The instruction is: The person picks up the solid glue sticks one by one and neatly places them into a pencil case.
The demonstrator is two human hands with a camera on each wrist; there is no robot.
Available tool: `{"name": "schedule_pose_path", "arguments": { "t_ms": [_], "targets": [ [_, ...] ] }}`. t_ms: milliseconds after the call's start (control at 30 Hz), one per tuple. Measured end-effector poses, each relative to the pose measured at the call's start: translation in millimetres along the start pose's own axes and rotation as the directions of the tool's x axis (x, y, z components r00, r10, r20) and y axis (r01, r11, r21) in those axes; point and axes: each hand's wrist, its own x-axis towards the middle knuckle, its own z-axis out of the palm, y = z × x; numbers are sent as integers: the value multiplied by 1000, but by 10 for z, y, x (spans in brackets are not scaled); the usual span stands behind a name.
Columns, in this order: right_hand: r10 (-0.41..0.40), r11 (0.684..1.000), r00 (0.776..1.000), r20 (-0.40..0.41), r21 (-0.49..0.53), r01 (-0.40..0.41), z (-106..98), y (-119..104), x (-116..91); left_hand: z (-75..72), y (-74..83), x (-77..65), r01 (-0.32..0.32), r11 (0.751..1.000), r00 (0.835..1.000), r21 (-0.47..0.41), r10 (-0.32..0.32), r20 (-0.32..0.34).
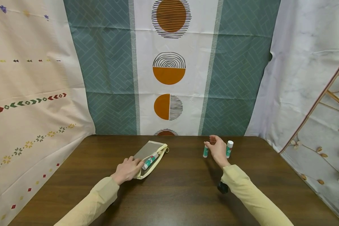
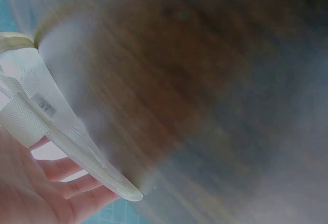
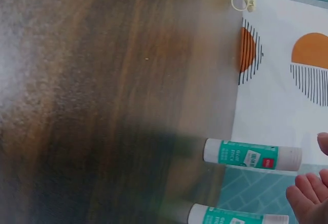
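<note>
Right grip (image 1: 218,150) is spread, thumb and fingers parted near the cap of the nearer glue stick (image 1: 205,152); from the wrist side I make out a gap, so nothing is pinched there. Over to the left, the left grip (image 1: 127,169) seems to be pinching the edge of a mesh pouch (image 1: 146,151), though I can't see the thumb. That pouch lies on the bench (image 1: 180,194), mouth gaping, with one green-and-white stick (image 1: 150,161) lying in the opening. Two more are outside, both upright: the one by the right grip, and a second stick (image 1: 228,149) just beyond that hand. So I'd count one at the pouch and two apart from it; filling or emptying, I couldn't say.
</note>
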Motion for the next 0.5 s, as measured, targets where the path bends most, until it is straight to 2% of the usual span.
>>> {"name": "schedule_pose_path", "arguments": {
  "t_ms": [500],
  "targets": [
    [104,994,995,10,14,-104,96,105,-76,-7,9,-2,-17,1000,1000,25,17,10]
  ]
}}
